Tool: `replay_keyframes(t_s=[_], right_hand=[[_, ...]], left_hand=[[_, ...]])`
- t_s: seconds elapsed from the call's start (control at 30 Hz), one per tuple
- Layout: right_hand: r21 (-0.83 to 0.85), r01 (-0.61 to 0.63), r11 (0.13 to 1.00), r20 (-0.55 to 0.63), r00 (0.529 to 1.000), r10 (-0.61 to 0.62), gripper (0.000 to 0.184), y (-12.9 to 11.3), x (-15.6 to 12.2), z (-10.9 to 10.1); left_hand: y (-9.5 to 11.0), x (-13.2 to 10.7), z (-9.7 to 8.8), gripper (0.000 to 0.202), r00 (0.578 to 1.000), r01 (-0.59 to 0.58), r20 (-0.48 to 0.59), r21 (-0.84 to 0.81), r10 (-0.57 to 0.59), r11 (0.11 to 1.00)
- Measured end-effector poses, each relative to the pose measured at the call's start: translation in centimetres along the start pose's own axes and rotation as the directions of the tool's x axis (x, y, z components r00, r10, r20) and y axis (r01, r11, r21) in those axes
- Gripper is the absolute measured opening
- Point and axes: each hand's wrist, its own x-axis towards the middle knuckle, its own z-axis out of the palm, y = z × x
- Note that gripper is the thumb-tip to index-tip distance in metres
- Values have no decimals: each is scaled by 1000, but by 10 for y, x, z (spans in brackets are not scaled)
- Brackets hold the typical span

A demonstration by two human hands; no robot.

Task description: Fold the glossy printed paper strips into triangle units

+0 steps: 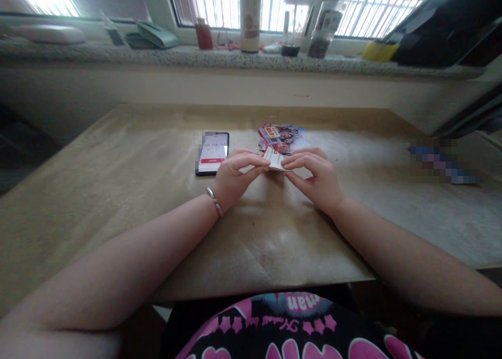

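Between my left hand [238, 177] and my right hand [314, 176] is a small folded white and red paper slip [274, 159]. Fingertips of both hands pinch its two ends, and part of it is hidden by my fingers. Just behind the slip lies a loose pile of colourful printed paper leaflets [284, 138]. A black smartphone [212, 152] lies face up to the left of my left hand, its lit screen partly blurred. A silver bangle [214, 201] circles my left wrist.
My forearms rest on a brown paper-covered table [270, 244]. A blurred blue object [441, 163] lies at the right. Behind the table, a granite window sill [176, 57] holds a tall bottle [250, 16], a red cup [204, 35] and other small items.
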Motion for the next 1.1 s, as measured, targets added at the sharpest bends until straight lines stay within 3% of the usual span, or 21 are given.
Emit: replay_keyframes(t_s=[0.23, 0.4, 0.73, 1.1], right_hand=[[-9, 15, 1000, 44, 999, -15, 7, -1, 1, -1], [-36, -7, 999, -16, 1000, 7, 5, -3, 2, -1], [-79, -32, 996, 52, 998, 37, 10, -7, -1, 3], [-26, -168, 985, -14, 986, 168, 11, -19, 1, 7]], left_hand=[[2, 1, -1, 5, 999, -2, 48, -5, 2, 1000], [4, 1, 0, 4, 998, -22, 60, 20, 21, 1000], [9, 4, 1, 11, 974, -184, 179, 259, 141, 948], [8, 3, 3, 9, 974, -206, 135, 170, 185, 964]])
